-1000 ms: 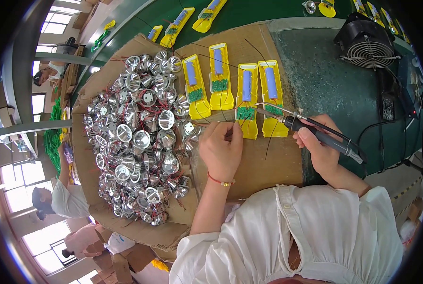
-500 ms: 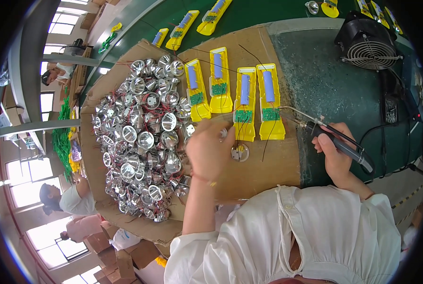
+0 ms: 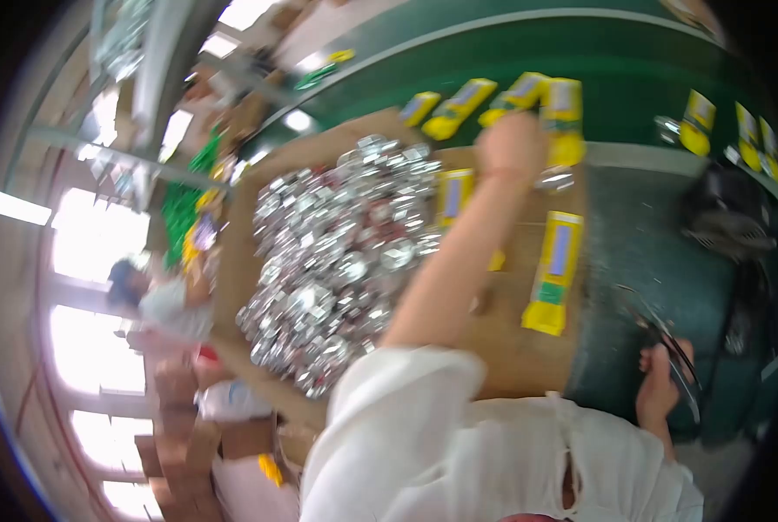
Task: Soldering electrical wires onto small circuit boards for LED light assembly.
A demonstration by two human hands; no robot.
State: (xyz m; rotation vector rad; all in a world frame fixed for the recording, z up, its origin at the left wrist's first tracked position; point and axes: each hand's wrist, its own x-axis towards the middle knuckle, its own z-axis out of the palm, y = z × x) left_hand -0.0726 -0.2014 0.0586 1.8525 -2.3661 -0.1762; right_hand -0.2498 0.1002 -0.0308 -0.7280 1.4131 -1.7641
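You're working over the cardboard sheet [image 3: 511,365] beside the pile of silver caps [image 3: 337,261], left hand [image 3: 513,143] reaching far onto a yellow board [image 3: 565,122], its grip too blurred to tell, right hand [image 3: 659,387] clamped on the soldering iron [image 3: 672,348], so be keeping that tip clear.

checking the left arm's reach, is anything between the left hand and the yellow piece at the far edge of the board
Nothing visible does. The left hand is stretched over the board and already at the yellow piece; the picture is too blurred to tell whether it grips it. The pile of silver parts lies off to its left, and the right hand holds a thin tool near the body.
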